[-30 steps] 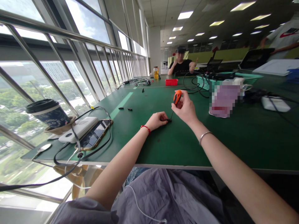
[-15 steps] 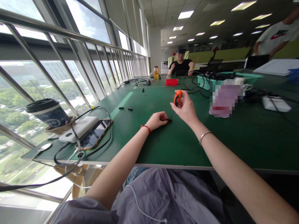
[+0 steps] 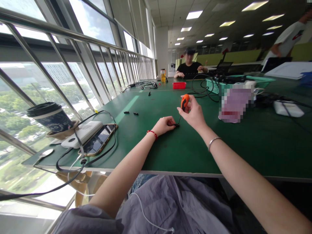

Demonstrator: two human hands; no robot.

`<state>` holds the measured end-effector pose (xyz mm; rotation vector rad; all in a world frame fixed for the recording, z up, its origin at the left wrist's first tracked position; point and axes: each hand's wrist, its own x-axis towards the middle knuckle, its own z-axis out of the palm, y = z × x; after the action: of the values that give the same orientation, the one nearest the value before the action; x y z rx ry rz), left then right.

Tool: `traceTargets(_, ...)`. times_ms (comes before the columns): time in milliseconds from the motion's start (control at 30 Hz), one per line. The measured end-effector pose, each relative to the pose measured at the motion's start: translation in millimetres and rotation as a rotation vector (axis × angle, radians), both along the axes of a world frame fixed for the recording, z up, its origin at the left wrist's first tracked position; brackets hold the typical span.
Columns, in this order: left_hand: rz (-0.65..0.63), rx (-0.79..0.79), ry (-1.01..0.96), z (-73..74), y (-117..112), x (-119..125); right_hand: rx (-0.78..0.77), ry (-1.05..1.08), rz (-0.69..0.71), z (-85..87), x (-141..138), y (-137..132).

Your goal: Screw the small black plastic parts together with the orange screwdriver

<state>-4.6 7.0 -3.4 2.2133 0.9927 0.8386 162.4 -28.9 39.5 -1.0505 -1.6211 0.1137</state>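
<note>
- nearest, a grey garment (image 3: 170, 201) is seen below the edge of one green table (image 3: 195, 152), whose flat top is marked by a few dark spots.
- at the table's left, one phone (image 3: 98, 140), one white box-shaped device (image 3: 81, 134) just beside it and one lidded cup (image 3: 50, 118) are found, the cup being set in a brown holder (image 3: 55, 135).
- of two bare hands, the left hand (image 3: 164, 125) is bent low, thumb and fingers pinched on one small black piece (image 3: 176, 125), which is held against the tabletop.
- one orange-and-black screwdriver (image 3: 185, 101) is gripped in the right hand (image 3: 194, 113); its slanting shaft is brought down to the piece's right end, though contact at the tip is too small to be told.
- farther left, two loose black pieces (image 3: 126, 112) are laid slightly apart, and one dark bit (image 3: 149, 93) is placed beyond them.
- to the right, one green basket (image 3: 212, 86) is partly hidden by one pixelated purple object (image 3: 235, 104).
- toward the far end, one red tray (image 3: 179, 87) and one jar (image 3: 163, 76) are set.
- beyond, two people are seen: one in black (image 3: 191, 69), one in white (image 3: 284, 42).
- the room is bordered at left by metal railing (image 3: 73, 37) and windows (image 3: 95, 19), and is lit by many ceiling panels (image 3: 194, 15).
</note>
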Motion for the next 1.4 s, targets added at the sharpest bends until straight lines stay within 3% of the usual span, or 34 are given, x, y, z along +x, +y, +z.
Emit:
traceTargets(133, -0.007, -0.003, -0.005, -0.3, 0.5, -0.2, 0.023, -0.006, 0.023, -1.4, -0.2, 0.7)
traceTargets(367, 0.000, -0.009, 0.002, 0.9, -0.1, 0.0, -0.043, 0.040, -0.056, 3.2, 0.0, -1.9)
traceTargets(600, -0.005, -0.011, -0.010, 1.4, -1.1, -0.1, 0.006, 0.003, 0.019, 0.4, -0.3, -2.3)
traceTargets(800, 0.010, -0.021, 0.007, 4.3, -3.3, 0.4, -0.017, 0.016, -0.046, 0.1, 0.5, 0.3)
traceTargets(1033, 0.007, -0.017, -0.001, 2.2, -1.6, 0.2, 0.018, -0.020, 0.007, -0.3, -0.1, -0.7)
traceTargets(1233, 0.007, -0.022, 0.008, 1.2, 0.1, 0.3, -0.007, 0.011, -0.070, 1.9, 0.4, -2.0)
traceTargets(1400, -0.003, -0.027, -0.008, 1.8, -1.2, 0.2, 0.018, -0.004, -0.016, 0.6, -0.3, -1.6)
